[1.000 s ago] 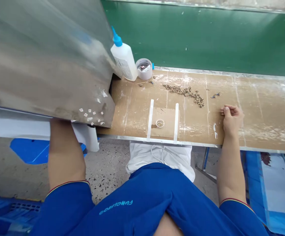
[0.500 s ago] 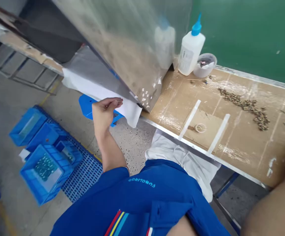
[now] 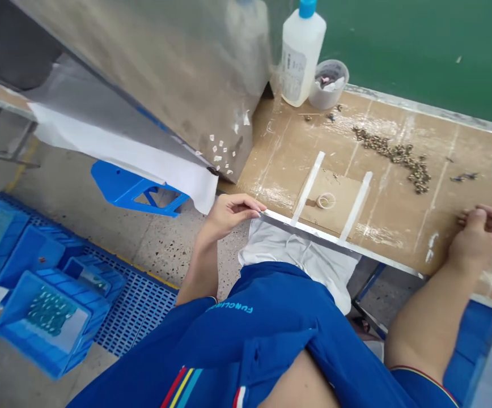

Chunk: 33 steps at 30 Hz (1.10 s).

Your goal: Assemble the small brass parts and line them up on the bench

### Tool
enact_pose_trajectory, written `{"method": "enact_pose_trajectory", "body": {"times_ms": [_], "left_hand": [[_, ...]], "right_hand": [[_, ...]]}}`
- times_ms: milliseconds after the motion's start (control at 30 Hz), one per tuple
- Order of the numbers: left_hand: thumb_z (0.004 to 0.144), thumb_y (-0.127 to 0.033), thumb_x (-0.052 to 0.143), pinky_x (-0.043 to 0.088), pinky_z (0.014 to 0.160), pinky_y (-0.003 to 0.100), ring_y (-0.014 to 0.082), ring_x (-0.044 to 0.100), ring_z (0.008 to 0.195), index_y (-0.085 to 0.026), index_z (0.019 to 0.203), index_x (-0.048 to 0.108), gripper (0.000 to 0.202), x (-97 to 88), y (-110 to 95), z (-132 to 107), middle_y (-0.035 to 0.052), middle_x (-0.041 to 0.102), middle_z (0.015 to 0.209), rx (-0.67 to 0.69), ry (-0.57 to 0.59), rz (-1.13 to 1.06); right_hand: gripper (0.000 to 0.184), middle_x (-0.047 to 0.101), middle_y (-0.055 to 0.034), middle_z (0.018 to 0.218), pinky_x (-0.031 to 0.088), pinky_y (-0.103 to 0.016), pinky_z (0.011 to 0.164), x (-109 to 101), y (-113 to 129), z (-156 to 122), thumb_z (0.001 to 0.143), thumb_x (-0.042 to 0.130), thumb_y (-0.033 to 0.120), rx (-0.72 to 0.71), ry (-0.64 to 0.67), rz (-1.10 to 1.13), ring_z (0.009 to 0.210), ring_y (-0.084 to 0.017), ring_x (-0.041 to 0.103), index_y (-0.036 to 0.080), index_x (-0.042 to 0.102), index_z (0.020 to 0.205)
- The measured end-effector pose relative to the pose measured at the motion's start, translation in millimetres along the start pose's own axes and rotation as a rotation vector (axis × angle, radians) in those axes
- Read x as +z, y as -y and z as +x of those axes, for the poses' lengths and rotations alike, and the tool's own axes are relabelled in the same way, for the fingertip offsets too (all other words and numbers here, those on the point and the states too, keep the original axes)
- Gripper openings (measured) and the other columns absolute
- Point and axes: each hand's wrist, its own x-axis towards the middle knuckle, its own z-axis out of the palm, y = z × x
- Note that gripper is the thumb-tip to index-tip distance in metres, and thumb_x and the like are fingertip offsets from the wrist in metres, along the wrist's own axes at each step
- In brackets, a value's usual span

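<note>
Along the front edge of the tabletop (image 3: 280, 170), the left grip (image 3: 231, 214) is hovering empty, its fingers (image 3: 246, 205) held together and gently curved, their tips just beside the metal edge strip (image 3: 314, 237). The right grip (image 3: 479, 235) is resting on the tabletop, loosely curled and pinching nothing visible. Just beyond it, a scattered line of small brass parts (image 3: 393, 156) is lying on the board, with a few stray pieces (image 3: 463, 177) nearer the right grip. Between the two grips, two white strips (image 3: 308, 187) are flanking a cardboard pad (image 3: 335, 198) that is carrying a small clear ring (image 3: 326, 200). Further back, a glue bottle with a blue cap (image 3: 301, 56) and a plastic cup (image 3: 329, 85) are standing against a green panel (image 3: 420, 51). Left of these, a steel sheet (image 3: 152, 73) is overhanging a white paper sheet (image 3: 122, 158). Below, on the floor, a blue crate (image 3: 50, 323) is sitting on a blue grid mat (image 3: 135, 311).
</note>
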Motion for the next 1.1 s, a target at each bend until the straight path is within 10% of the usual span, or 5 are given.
{"method": "enact_pose_trajectory", "body": {"times_ms": [133,300,500,633,1100], "left_hand": [[0.077,-0.043,0.085,0.063,0.069,0.027,0.0169,0.075,0.076,-0.013,0.072,0.065,0.036,26.4,11,27,0.0109,0.079,0.083,-0.009,0.087,-0.143],[0.082,-0.048,0.078,0.055,0.056,0.021,0.0106,0.066,0.060,-0.014,0.079,0.060,0.039,59.3,22,57,0.0040,0.071,0.071,0.005,0.159,-0.141],[0.077,-0.042,0.081,0.052,0.057,0.021,0.0093,0.060,0.061,-0.014,0.080,0.062,0.034,89.8,39,70,0.0003,0.064,0.070,-0.031,0.270,-0.162],[0.078,-0.034,0.081,0.056,0.068,0.024,0.0120,0.065,0.072,-0.013,0.080,0.066,0.025,92.1,43,68,0.0029,0.068,0.078,-0.019,0.285,-0.159],[0.081,-0.035,0.078,0.056,0.064,0.022,0.0144,0.070,0.072,-0.016,0.081,0.078,0.019,81.7,46,71,0.0067,0.076,0.080,0.138,0.254,-0.035]], "right_hand": [[0.024,0.055,-0.0005,0.058,0.053,-0.043,0.074,-2,-2,2,0.078,0.054,0.007,0.030,-0.048,-0.057,0.054,-0.017,0.052,0.027,0.054,0.063],[0.015,0.060,-0.0005,0.064,0.050,-0.032,0.064,-8,8,-27,0.081,0.055,0.009,0.014,-0.060,0.031,0.057,-0.015,0.056,0.023,0.057,0.075],[0.028,0.071,-0.0033,0.078,0.057,-0.032,0.065,18,28,-127,0.086,0.070,0.049,-0.149,0.517,0.095,0.067,-0.017,0.067,0.022,0.069,0.093],[0.034,0.074,-0.0050,0.085,0.057,-0.032,0.066,46,33,-159,0.088,0.070,0.052,-0.154,0.760,0.117,0.072,-0.017,0.068,0.022,0.072,0.104],[0.019,0.066,-0.0080,0.110,0.054,-0.036,0.086,77,58,-151,0.098,0.059,0.027,-0.726,0.879,-0.051,0.101,-0.020,0.062,0.026,0.074,0.087]]}}
